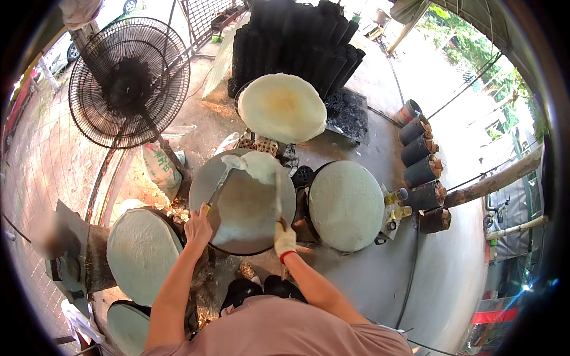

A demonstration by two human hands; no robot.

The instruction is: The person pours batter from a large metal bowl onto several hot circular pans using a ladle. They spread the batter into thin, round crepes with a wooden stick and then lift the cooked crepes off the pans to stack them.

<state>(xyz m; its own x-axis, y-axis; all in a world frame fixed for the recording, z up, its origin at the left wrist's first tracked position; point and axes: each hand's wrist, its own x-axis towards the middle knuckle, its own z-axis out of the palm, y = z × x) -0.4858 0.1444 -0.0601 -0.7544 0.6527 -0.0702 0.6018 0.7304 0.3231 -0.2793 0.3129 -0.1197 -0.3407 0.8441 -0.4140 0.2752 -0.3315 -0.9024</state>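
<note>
In front of me is a round grey griddle point(240, 204) with pale batter point(261, 167) pooled at its far edge and a thin whitish smear at its near edge. My bare left hand point(199, 226) is closed round the handle of a ladle point(233, 162), whose bowl rests by the batter. My right hand point(285, 238), in a pale work glove with a red cuff, grips a long thin wooden stick point(278, 193) lying across the griddle's right side. Pale rounds cover the right griddle point(347, 204) and the left griddle point(143, 255). Farther off, a flatbread point(282, 108) shows a browned middle.
Another pale-topped griddle point(127, 329) stands at the lower left. A large fan point(127, 83) rises at the far left, near a sack point(160, 172). Stacked black cylinders point(291, 44) stand at the back. Several dark buckets point(420, 169) line the right, near yellowish bottles point(399, 212).
</note>
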